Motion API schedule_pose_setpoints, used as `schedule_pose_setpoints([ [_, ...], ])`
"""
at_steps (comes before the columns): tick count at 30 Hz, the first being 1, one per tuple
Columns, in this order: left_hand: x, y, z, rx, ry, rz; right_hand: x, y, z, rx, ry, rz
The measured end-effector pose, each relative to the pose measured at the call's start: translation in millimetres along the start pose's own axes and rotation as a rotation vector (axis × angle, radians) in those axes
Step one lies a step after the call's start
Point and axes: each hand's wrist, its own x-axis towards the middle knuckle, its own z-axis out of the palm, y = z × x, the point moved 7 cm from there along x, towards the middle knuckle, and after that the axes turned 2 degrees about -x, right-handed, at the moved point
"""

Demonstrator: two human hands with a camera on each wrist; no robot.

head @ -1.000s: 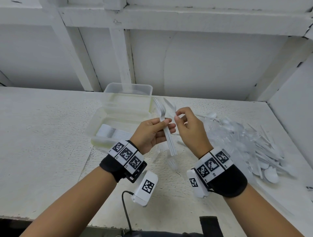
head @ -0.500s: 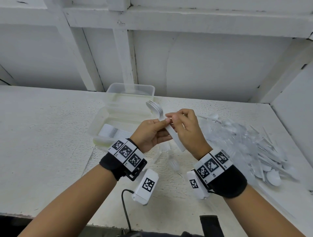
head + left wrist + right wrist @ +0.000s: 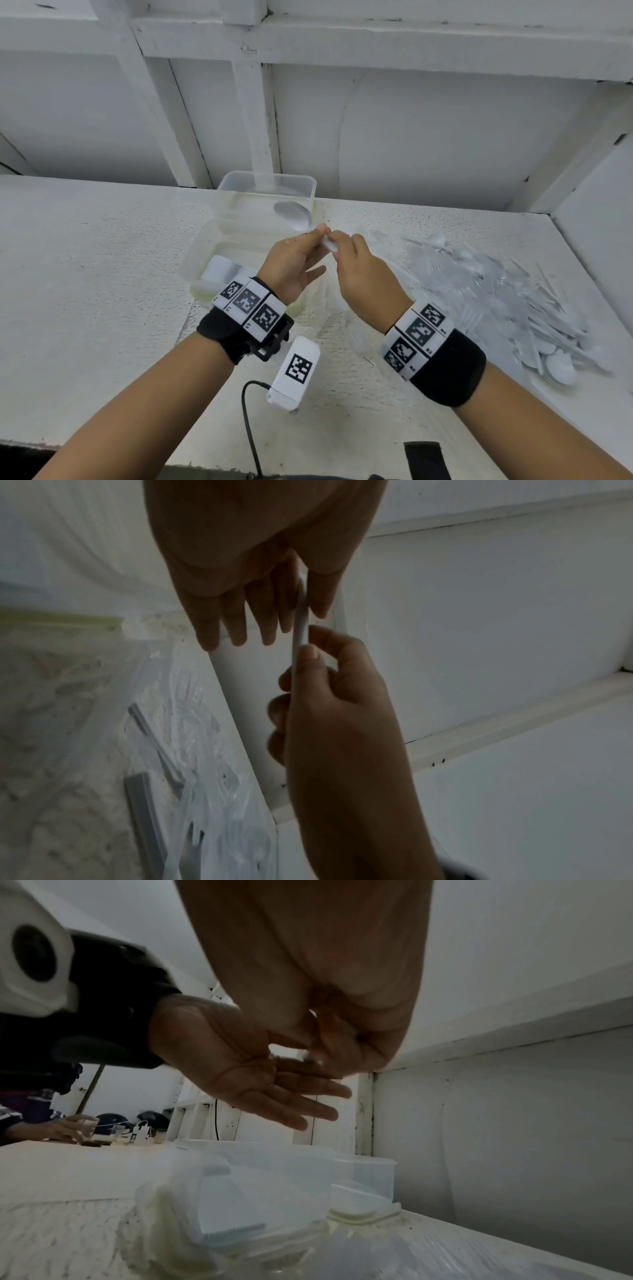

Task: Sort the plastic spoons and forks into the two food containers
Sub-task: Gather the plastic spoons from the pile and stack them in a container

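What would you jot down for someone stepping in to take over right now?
Left hand: pinches a white cutlery handle; fork or spoon, I cannot tell.
Right hand: pinches the same handle.
Near container holds a stack of forks; far container stands behind it.
Done: some forks sorted.
Left: the big loose pile on the right of the table.

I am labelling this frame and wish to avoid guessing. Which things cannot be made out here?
- Held cutlery: head view blurs it; spoons or forks unclear, count unclear.
- Right hand: its grip lies behind its own back; the left wrist view shows its fingers pinching handles.
- Far container: contents hazy through clear plastic.
- Pile: pieces merge, too small to count.
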Motion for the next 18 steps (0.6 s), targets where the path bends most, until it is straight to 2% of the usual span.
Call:
schedule_pose_setpoints([
  [2, -1, 9, -8, 0.038, 0.029, 0.045, 8, 5, -3, 0.078, -0.034, 0.086],
  [5, -3, 23, -28, 0.057, 0.102, 0.163, 18, 16, -6, 0.480, -0.085, 0.238],
  [8, -9, 43, -41, 0.032, 0.040, 0.321, 21, 18, 2, 0.890, -0.248, 0.365],
  [10, -11, 56, -48, 0.068, 0.012, 0.402, 23, 9, 11, 1.005, -0.389, 0.368],
  [12, -9, 66, -56, 0.137, 0.039, 0.470, 27, -2, 20, 1.009, -0.501, 0.338],
  [15, -4, 72, -70, 0.218, 0.164, 0.501, 37, -13, 31, 0.933, -0.557, 0.318],
  [18, 2, 71, -89, 0.267, 0.330, 0.497, 50, -21, 36, 0.586, -0.525, 0.211],
])
